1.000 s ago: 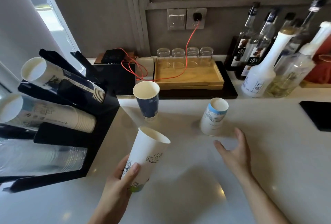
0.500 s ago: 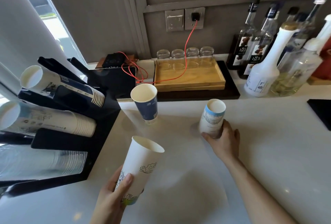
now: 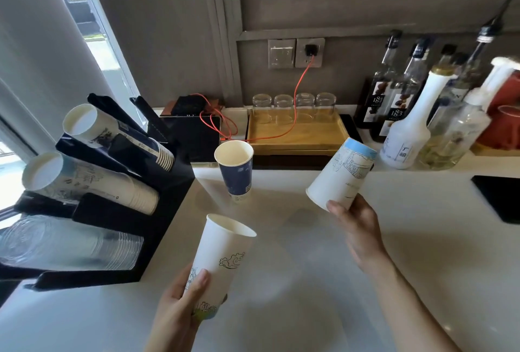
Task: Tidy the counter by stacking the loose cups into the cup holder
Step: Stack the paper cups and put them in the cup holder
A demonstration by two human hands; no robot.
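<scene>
My left hand grips a tall white paper cup by its base, mouth up, low in the middle. My right hand holds a shorter white cup with a blue band lifted off the counter and tipped over, its bottom toward me. A dark blue cup stands upright on the white counter between them, further back. The black cup holder sits at the left with three slanted rows: blue-printed cups on top, white cups in the middle, clear plastic cups at the bottom.
A wooden tray with several upturned glasses sits at the back, with a red cable running to a wall socket. Syrup bottles crowd the back right. A black mat lies at the right edge. A black box stands behind the holder.
My right hand reached the blue-banded cup, closed on it, then lifted it off the counter and tipped it over. My left hand kept holding the tall white cup.
</scene>
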